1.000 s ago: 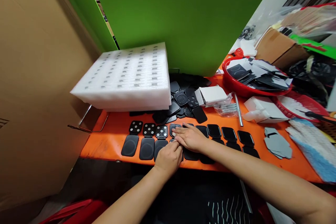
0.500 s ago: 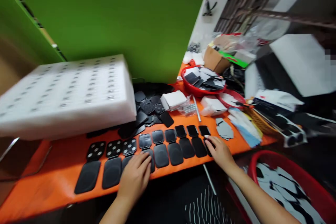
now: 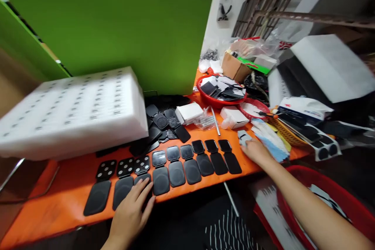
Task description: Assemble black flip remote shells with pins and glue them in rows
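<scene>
A row of black flip-open cases lies on the orange tabletop point(image 3: 67, 187), each with a small upper panel and a larger lower one. The three leftmost upper panels, such as this panel with light dots point(image 3: 106, 169), are dotted; others look glossy or plain black. My left hand point(image 3: 130, 207) rests, fingers apart, on the lower panel of the third black case point(image 3: 142, 179) from the left. Past the row's right end, my right hand point(image 3: 258, 152) is on a small stack of grey cut pieces point(image 3: 243, 136), fingers bent together at its near edge. The hand hides part of this stack.
A large white foam block point(image 3: 73, 113) stands at left, beside a heap of black parts point(image 3: 164, 119). Behind the row are white boxes point(image 3: 189, 112), a metal rod point(image 3: 215, 121) and a red basin point(image 3: 211, 100) of cut pieces. Another red tub point(image 3: 304, 174) sits below right.
My right hand has left the rightmost case and moved right onto the grey pieces. My left hand has shifted left along the row by about one case. The view has turned slightly.
</scene>
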Demonstrator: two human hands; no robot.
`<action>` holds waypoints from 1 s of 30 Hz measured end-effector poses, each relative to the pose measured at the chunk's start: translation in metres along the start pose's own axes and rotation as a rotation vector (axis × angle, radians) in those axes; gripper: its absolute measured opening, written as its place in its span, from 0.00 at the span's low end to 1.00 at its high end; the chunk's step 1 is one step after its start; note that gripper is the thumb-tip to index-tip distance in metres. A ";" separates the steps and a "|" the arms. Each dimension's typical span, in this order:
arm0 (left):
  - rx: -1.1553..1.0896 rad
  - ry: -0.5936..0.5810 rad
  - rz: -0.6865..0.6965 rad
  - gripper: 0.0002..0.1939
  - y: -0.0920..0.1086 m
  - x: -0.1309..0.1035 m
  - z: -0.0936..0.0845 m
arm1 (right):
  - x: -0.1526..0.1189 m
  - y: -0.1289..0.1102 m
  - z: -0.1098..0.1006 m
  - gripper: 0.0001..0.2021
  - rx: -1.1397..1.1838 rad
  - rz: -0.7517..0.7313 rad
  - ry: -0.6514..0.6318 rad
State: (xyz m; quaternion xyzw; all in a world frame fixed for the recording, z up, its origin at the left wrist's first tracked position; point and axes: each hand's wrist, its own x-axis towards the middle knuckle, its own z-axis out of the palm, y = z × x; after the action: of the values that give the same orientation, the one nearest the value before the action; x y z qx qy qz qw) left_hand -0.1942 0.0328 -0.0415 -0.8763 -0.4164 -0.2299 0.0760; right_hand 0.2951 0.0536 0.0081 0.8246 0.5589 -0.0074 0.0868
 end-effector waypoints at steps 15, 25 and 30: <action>-0.113 0.065 -0.180 0.12 -0.015 0.007 -0.002 | -0.067 -0.279 -0.038 0.15 0.854 -0.658 -0.203; -0.109 0.037 -0.233 0.11 -0.016 0.004 -0.001 | -0.034 -0.348 -0.019 0.10 0.751 -0.836 -0.461; -0.104 0.046 -0.237 0.11 -0.017 0.003 0.000 | -0.036 -0.352 -0.024 0.11 0.676 -0.802 -0.440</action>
State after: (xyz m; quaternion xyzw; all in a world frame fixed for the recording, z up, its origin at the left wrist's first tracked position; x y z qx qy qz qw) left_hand -0.2052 0.0455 -0.0406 -0.8182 -0.5028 -0.2784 0.0124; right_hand -0.0453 0.1504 -0.0113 0.5089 0.7635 -0.3899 -0.0773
